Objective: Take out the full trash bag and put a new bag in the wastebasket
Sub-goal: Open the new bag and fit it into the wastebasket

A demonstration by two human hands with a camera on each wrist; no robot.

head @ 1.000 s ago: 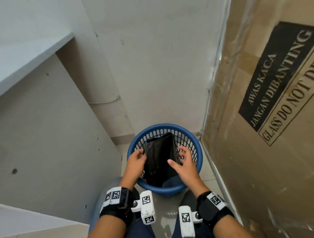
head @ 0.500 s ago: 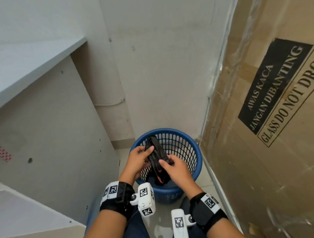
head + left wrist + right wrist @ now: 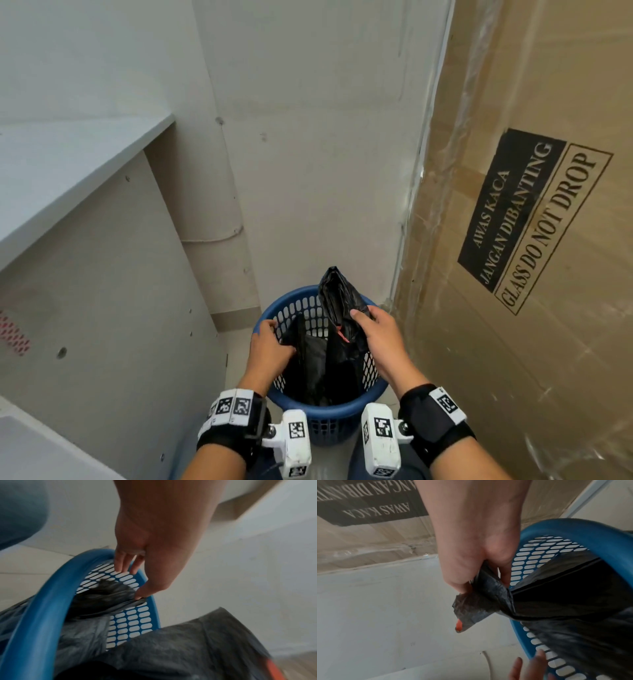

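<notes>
A blue perforated wastebasket [image 3: 325, 409] stands on the floor in a corner, also seen close in the wrist views [image 3: 42, 608] [image 3: 590, 530]. A black trash bag [image 3: 329, 370] hangs inside it, partly spread. My right hand [image 3: 364, 313] grips the bag's upper edge above the right rim, and a bunched end sticks up. In the right wrist view the right hand [image 3: 483, 586] pinches the bag [image 3: 565, 601], with a red drawstring end [image 3: 458, 625] showing. My left hand [image 3: 270, 346] [image 3: 132, 582] is at the left rim, thumb pinching the bag's [image 3: 102, 597] other edge against the wall.
A tall film-wrapped cardboard box [image 3: 513, 240] marked "GLASS DO NOT DROP" stands close on the right. A grey wall [image 3: 308, 137] is behind the basket, with a thin cable [image 3: 212, 240] along it. A white counter [image 3: 68, 164] over a grey panel [image 3: 102, 308] closes the left side.
The folded bag held between both hands has been pulled apart. My right hand lifted one edge up and right; my left hand carried the other edge to the left rim.
</notes>
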